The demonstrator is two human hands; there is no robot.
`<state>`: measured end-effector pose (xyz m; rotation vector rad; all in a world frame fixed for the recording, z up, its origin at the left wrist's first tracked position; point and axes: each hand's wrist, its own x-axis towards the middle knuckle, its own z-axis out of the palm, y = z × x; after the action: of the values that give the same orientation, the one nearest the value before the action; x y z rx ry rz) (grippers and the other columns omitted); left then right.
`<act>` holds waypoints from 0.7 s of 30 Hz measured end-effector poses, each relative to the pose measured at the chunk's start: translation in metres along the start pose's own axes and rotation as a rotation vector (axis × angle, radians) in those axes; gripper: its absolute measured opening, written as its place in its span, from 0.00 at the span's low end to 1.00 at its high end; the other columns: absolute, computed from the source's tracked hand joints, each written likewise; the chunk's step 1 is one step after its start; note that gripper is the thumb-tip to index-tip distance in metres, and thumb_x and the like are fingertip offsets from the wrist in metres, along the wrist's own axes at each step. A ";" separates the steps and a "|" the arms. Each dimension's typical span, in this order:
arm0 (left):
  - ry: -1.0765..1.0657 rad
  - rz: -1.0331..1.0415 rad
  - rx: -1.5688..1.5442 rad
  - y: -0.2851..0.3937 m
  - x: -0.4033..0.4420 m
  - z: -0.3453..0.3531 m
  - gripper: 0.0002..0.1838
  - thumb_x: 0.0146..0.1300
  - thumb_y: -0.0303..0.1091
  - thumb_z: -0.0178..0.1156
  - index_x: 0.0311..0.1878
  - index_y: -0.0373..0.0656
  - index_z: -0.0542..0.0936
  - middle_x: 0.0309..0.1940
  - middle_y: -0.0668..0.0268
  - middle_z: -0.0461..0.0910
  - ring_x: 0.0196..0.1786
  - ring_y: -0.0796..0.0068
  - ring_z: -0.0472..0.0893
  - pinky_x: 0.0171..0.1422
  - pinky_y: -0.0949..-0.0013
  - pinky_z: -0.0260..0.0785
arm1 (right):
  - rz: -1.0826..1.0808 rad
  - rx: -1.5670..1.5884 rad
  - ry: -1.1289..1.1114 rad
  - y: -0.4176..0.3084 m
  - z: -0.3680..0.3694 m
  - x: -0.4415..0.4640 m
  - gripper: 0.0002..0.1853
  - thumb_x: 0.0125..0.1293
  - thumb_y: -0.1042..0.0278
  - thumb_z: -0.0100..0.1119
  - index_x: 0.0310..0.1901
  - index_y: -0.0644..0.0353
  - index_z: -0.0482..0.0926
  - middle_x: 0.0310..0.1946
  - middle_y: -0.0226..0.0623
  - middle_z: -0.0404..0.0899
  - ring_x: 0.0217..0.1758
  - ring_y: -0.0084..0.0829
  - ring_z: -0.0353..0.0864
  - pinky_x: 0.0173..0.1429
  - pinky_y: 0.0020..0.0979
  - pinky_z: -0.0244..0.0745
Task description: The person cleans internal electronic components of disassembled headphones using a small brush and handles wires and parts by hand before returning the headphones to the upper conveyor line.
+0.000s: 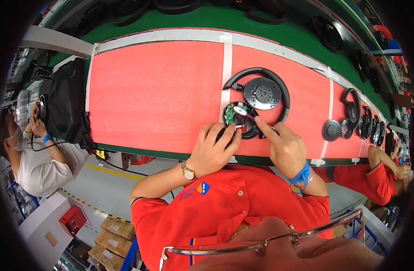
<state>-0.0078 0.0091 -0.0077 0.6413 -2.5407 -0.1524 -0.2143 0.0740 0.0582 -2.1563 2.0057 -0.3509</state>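
Note:
A black over-ear headphone point(286, 88) lies on the pink mat, its headband curving up and to the right. One ear cup point(262, 93) shows a dark round plate with holes. Below it, the other ear cup point(225, 114) is opened up, with a green circuit board point(230, 116) and a red part inside. My left hand point(213, 147) grips the lower left rim of this cup with curled fingers. Between the fingers of my right hand point(286, 147) is a slim thing with a pale oval end point(240, 110), held over the board; its exact kind is unclear.
Several more headphones point(351, 108) and a loose ear cup point(332, 130) lie to the right. Black headphones point(326, 34) rest on the green surface beyond the pale strip. A black bag point(69, 99) and a co-worker point(53, 158) are at left; another person point(369, 180) sits at right.

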 end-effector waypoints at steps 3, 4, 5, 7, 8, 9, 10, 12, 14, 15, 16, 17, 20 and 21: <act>0.003 0.000 0.000 0.000 0.000 0.000 0.18 0.55 0.32 0.55 0.50 0.41 0.78 0.52 0.59 0.74 0.51 0.61 0.72 0.54 0.57 0.67 | -0.066 0.068 -0.009 -0.001 0.002 0.000 0.31 0.50 0.84 0.53 0.59 0.50 0.78 0.26 0.37 0.72 0.26 0.38 0.76 0.29 0.37 0.73; 0.000 0.001 0.004 0.000 -0.001 0.000 0.18 0.55 0.32 0.55 0.50 0.41 0.78 0.52 0.58 0.74 0.51 0.62 0.72 0.54 0.57 0.67 | -0.021 0.059 0.002 0.006 0.001 -0.001 0.31 0.51 0.84 0.53 0.59 0.50 0.78 0.26 0.37 0.72 0.26 0.38 0.76 0.29 0.37 0.73; -0.002 0.001 0.004 0.001 -0.001 0.000 0.18 0.55 0.32 0.55 0.50 0.41 0.78 0.52 0.58 0.74 0.51 0.62 0.72 0.54 0.57 0.67 | 0.025 0.052 0.013 0.010 0.000 -0.002 0.31 0.51 0.84 0.53 0.59 0.50 0.78 0.26 0.37 0.72 0.26 0.38 0.76 0.29 0.38 0.73; 0.020 -0.004 -0.019 0.001 0.001 0.000 0.19 0.50 0.29 0.60 0.48 0.42 0.80 0.51 0.59 0.77 0.47 0.62 0.74 0.50 0.56 0.68 | 0.023 0.041 0.005 0.009 -0.004 -0.004 0.31 0.51 0.84 0.53 0.59 0.50 0.78 0.26 0.37 0.72 0.26 0.38 0.76 0.29 0.38 0.73; 0.021 -0.003 -0.019 0.001 0.001 0.000 0.19 0.50 0.29 0.60 0.48 0.42 0.80 0.51 0.59 0.77 0.47 0.62 0.74 0.50 0.56 0.68 | 0.025 0.030 -0.007 0.009 -0.006 -0.005 0.31 0.51 0.84 0.54 0.59 0.50 0.78 0.26 0.37 0.72 0.26 0.38 0.76 0.29 0.38 0.73; 0.021 -0.006 -0.019 0.001 0.000 0.000 0.19 0.50 0.29 0.60 0.48 0.42 0.80 0.51 0.59 0.77 0.47 0.62 0.74 0.50 0.57 0.68 | 0.026 0.026 -0.006 0.008 -0.005 -0.004 0.31 0.51 0.84 0.54 0.59 0.50 0.78 0.26 0.37 0.72 0.26 0.38 0.76 0.29 0.38 0.73; 0.020 -0.009 -0.020 0.002 0.000 0.000 0.19 0.50 0.29 0.60 0.48 0.42 0.80 0.51 0.59 0.77 0.47 0.62 0.74 0.50 0.57 0.68 | 0.009 0.048 0.004 0.005 -0.001 -0.002 0.30 0.51 0.84 0.54 0.59 0.50 0.78 0.25 0.37 0.72 0.25 0.38 0.75 0.29 0.38 0.72; 0.021 -0.003 -0.020 0.002 0.000 0.000 0.19 0.50 0.29 0.60 0.48 0.42 0.80 0.50 0.59 0.77 0.47 0.62 0.74 0.50 0.57 0.68 | -0.006 0.071 0.014 0.006 0.000 -0.003 0.30 0.52 0.84 0.54 0.58 0.50 0.78 0.25 0.37 0.72 0.25 0.38 0.75 0.29 0.38 0.72; 0.024 -0.008 -0.010 0.002 0.001 0.000 0.18 0.50 0.28 0.60 0.47 0.42 0.80 0.50 0.59 0.77 0.47 0.62 0.74 0.50 0.57 0.68 | 0.022 0.027 -0.009 0.015 -0.004 -0.006 0.29 0.53 0.83 0.54 0.58 0.50 0.78 0.25 0.38 0.71 0.25 0.39 0.75 0.29 0.38 0.71; 0.023 -0.005 -0.007 0.002 0.001 0.000 0.18 0.50 0.28 0.60 0.47 0.42 0.80 0.50 0.59 0.77 0.47 0.62 0.74 0.50 0.57 0.68 | 0.018 0.031 -0.009 0.014 -0.007 -0.006 0.29 0.53 0.83 0.54 0.58 0.50 0.78 0.25 0.38 0.71 0.25 0.39 0.75 0.29 0.38 0.71; 0.023 0.001 -0.005 0.002 0.001 0.000 0.17 0.50 0.28 0.60 0.46 0.42 0.80 0.50 0.59 0.77 0.47 0.62 0.74 0.50 0.57 0.68 | 0.030 0.018 -0.027 0.013 -0.010 -0.008 0.29 0.53 0.83 0.54 0.58 0.50 0.78 0.25 0.38 0.71 0.25 0.40 0.75 0.29 0.38 0.71; 0.026 0.005 0.000 0.001 0.001 -0.001 0.17 0.50 0.28 0.60 0.46 0.42 0.80 0.50 0.59 0.77 0.47 0.62 0.74 0.50 0.57 0.68 | 0.043 0.001 -0.043 0.013 -0.013 -0.009 0.28 0.54 0.82 0.54 0.58 0.49 0.78 0.25 0.38 0.72 0.26 0.40 0.75 0.29 0.39 0.71; 0.040 0.013 0.001 0.003 0.002 0.000 0.18 0.50 0.28 0.60 0.47 0.42 0.80 0.50 0.59 0.77 0.47 0.62 0.74 0.50 0.56 0.68 | 0.036 0.056 -0.024 0.013 -0.008 -0.004 0.27 0.55 0.81 0.54 0.58 0.50 0.78 0.26 0.39 0.73 0.26 0.41 0.76 0.29 0.39 0.71; 0.038 0.013 -0.002 0.003 0.002 -0.001 0.17 0.50 0.28 0.60 0.46 0.41 0.80 0.50 0.59 0.77 0.47 0.62 0.73 0.50 0.57 0.68 | 0.029 0.049 -0.007 0.014 -0.013 -0.004 0.27 0.55 0.81 0.54 0.58 0.50 0.78 0.26 0.39 0.73 0.26 0.41 0.76 0.29 0.39 0.71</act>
<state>-0.0099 0.0105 -0.0058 0.6205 -2.5074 -0.1367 -0.2321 0.0772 0.0668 -2.0945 2.0006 -0.3842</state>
